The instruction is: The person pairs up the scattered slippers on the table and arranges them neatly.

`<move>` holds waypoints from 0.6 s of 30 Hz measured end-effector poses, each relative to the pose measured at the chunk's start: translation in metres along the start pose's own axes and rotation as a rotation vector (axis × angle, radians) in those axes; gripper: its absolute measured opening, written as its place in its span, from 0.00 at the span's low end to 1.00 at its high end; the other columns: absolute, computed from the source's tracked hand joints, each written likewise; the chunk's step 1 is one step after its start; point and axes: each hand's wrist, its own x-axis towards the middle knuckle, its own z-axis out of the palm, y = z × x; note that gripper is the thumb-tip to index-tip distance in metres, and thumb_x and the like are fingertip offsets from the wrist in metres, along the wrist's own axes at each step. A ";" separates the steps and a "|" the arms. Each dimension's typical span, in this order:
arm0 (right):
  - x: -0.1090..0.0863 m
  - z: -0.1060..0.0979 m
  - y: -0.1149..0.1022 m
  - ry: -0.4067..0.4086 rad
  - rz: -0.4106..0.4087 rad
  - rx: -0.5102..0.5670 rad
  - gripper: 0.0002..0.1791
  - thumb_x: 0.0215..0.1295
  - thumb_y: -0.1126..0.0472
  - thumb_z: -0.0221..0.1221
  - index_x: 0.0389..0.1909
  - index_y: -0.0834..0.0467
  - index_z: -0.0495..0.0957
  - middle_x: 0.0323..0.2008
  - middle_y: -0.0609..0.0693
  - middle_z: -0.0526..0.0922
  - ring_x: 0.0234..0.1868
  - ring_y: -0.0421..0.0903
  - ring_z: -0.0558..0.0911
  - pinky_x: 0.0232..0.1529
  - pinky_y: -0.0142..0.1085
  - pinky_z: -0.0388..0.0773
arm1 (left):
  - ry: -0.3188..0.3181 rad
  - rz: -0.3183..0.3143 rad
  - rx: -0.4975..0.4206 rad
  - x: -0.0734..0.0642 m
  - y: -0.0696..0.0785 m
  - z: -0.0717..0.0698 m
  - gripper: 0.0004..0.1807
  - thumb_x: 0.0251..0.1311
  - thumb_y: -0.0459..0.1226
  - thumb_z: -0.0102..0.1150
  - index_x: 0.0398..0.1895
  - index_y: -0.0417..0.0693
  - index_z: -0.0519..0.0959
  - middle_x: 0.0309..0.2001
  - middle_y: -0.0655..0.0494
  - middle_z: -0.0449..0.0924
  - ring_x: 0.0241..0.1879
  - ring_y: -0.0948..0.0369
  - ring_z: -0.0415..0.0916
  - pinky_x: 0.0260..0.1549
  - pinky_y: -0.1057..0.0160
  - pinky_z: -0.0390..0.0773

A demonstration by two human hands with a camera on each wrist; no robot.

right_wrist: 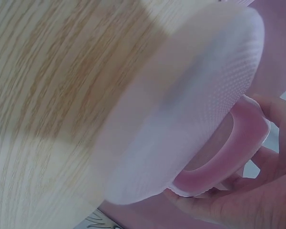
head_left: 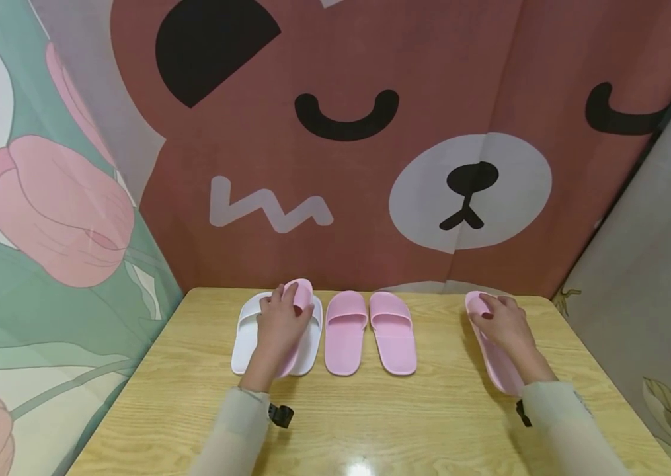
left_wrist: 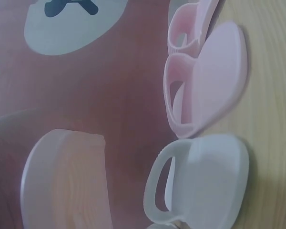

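My left hand [head_left: 280, 324] grips a pink slipper [head_left: 303, 291] by its strap, above a pair of white slippers [head_left: 244, 347] that it partly covers. One white slipper [left_wrist: 212, 179] shows clearly in the left wrist view, where the left hand itself is out of sight. Far to the right, my right hand [head_left: 503, 324] holds another pink slipper [head_left: 500, 370]. The right wrist view has that slipper tilted and blurred, with fingers [right_wrist: 271, 109] around its strap [right_wrist: 224, 164]. Between the hands, two more pink slippers [head_left: 344, 354] lie side by side, toes toward the back.
The wooden table [head_left: 371, 423] meets a brown curtain [head_left: 359, 258] with a bear face at its back edge. A tulip-print curtain [head_left: 61, 211] hangs at the left, a pale one [head_left: 656, 277] at the right. Black straps [head_left: 281, 416] circle both wrists.
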 end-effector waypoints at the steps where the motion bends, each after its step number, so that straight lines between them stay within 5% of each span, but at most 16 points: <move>1: 0.000 0.000 0.000 0.001 0.000 0.001 0.41 0.71 0.43 0.56 0.77 0.62 0.59 0.71 0.77 0.51 0.66 0.79 0.56 0.58 0.72 0.63 | 0.003 0.002 -0.005 0.000 0.002 0.000 0.37 0.64 0.54 0.60 0.73 0.48 0.68 0.71 0.35 0.64 0.63 0.33 0.62 0.53 0.30 0.69; 18: 0.003 0.004 -0.001 0.011 -0.027 -0.013 0.40 0.72 0.44 0.56 0.76 0.62 0.60 0.70 0.78 0.53 0.65 0.81 0.57 0.57 0.73 0.63 | -0.003 0.017 -0.029 0.000 0.031 0.019 0.36 0.63 0.54 0.62 0.72 0.50 0.69 0.71 0.37 0.65 0.65 0.34 0.62 0.55 0.32 0.70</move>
